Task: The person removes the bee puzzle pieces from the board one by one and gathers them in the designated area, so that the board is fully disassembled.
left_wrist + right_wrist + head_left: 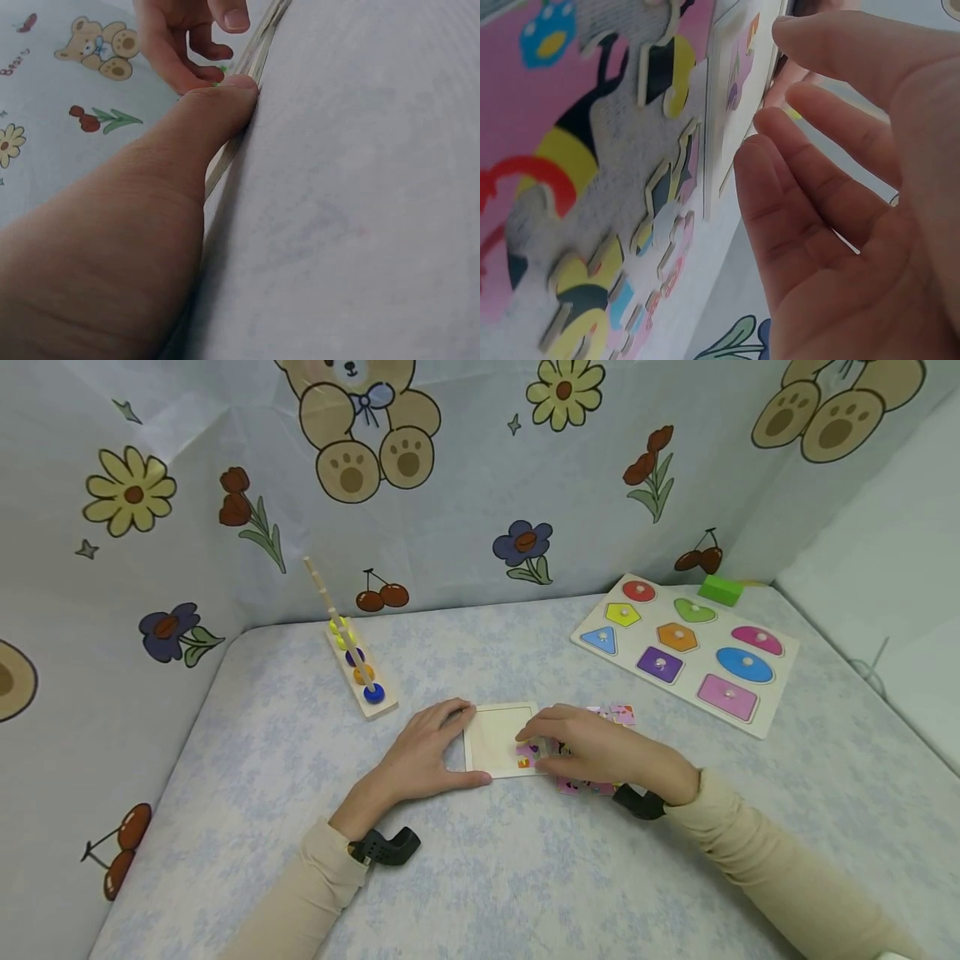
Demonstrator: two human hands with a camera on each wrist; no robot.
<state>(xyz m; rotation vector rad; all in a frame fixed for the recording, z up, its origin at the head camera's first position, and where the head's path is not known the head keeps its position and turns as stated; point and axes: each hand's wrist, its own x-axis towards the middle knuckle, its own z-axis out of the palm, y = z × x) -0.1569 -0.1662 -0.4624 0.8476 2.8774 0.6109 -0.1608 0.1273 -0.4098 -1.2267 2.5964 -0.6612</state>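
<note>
A shallow wooden puzzle tray (pixel 491 735) lies flat on the table. My left hand (pixel 427 756) holds its left side, fingers at the far corner and thumb (pixel 225 97) against the near edge. Pink jigsaw pieces (pixel 525 756) sit in the tray's near right corner. Over that right side hovers my right hand (pixel 588 742), its fingers loosely bent and nothing between them in the right wrist view. Loose pink, yellow and black jigsaw pieces (pixel 585 296) lie on the table right of the tray, partly hidden under the right hand in the head view.
A wooden stand with coloured rings (pixel 363 672) and a tilted-looking rod is at the back left. At the back right lies a shape-knob board (pixel 678 647), with a green block (pixel 722 590) behind it. A printed cloth (pixel 450 527) hangs behind the table.
</note>
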